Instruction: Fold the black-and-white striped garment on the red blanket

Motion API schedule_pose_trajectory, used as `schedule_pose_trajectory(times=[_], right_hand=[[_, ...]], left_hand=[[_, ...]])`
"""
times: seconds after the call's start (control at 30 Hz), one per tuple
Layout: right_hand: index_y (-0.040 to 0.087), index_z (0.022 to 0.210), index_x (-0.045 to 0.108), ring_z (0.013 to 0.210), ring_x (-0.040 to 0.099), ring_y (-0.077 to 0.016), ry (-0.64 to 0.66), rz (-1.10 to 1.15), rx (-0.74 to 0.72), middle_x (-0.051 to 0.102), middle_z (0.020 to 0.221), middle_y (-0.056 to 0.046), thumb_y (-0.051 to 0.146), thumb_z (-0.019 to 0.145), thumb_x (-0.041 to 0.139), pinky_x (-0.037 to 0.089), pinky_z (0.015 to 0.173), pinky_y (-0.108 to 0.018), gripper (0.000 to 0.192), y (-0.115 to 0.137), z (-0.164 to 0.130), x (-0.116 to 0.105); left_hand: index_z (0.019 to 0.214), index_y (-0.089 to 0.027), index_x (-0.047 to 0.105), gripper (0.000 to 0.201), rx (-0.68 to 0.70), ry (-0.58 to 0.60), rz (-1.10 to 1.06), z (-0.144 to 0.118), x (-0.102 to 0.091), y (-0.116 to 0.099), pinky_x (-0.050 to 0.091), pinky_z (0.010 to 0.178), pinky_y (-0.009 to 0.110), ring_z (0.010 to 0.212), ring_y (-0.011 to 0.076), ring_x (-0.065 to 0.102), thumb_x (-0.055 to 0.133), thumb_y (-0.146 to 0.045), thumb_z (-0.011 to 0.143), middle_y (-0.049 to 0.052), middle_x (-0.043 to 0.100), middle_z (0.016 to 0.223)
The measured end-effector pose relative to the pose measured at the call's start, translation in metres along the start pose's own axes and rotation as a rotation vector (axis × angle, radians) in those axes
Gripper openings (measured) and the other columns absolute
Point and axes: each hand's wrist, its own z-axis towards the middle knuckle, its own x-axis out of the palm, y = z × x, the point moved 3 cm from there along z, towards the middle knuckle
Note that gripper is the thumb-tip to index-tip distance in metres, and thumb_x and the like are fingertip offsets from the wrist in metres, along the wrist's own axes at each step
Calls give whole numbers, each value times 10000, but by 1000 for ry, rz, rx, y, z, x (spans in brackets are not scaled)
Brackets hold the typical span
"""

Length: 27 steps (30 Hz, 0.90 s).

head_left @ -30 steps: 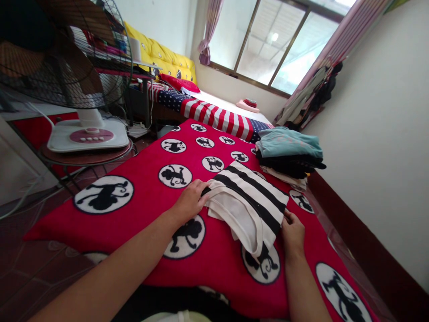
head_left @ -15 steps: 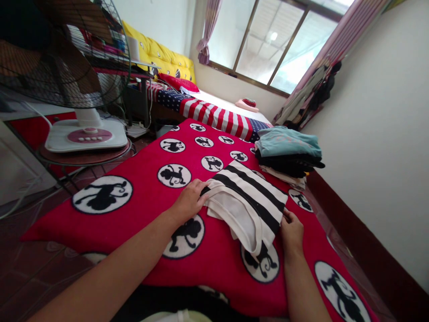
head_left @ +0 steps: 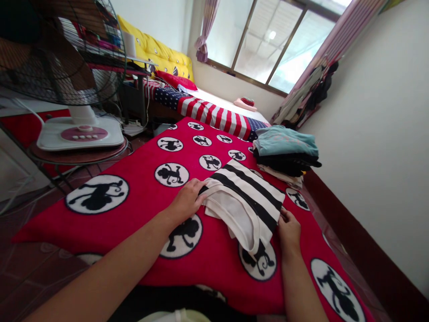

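Black-and-white striped round-neck shirt point(head_left: 248, 190) is lying folded on a red monkey-print blanket point(head_left: 214, 273), left hand point(head_left: 188, 200) pinching its nine-o'clock edge, right hand point(head_left: 289, 228) its three-o'clock edge; a clothes stack point(head_left: 286, 154) is sitting at one o'clock.

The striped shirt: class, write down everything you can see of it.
The striped shirt is white with black bands and a white, rounded neckline; it looks like soft knit fabric. It lies folded into a roughly rectangular shape on the red monkey-print blanket, neck opening toward the person. The left hand touches its left corner, the right hand its right edge. Sleeves and hem cannot be made out.
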Motion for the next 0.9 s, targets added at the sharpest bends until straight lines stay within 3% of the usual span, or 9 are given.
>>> schedule_pose_trajectory(times=[0.47, 0.9], right_hand=[[126, 987, 692, 860, 690, -282, 8, 24, -9, 736, 909, -124, 428, 609, 642, 536, 816, -415, 486, -8, 2, 1], [117, 993, 675, 883, 678, -293, 37, 6, -2, 717, 962, -145, 444, 609, 636, 534, 815, -414, 506, 1, -2, 1]], left_hand=[[1204, -191, 552, 363, -3, 16, 6, -2, 2, 2, 468, 951, 391, 1034, 227, 562, 558, -162, 842, 83, 580, 1077], [1256, -166, 529, 415, -3, 43, 18, -3, 1, 1, 464, 960, 411, 1056, 246, 554, 552, -165, 842, 107, 569, 1112]])
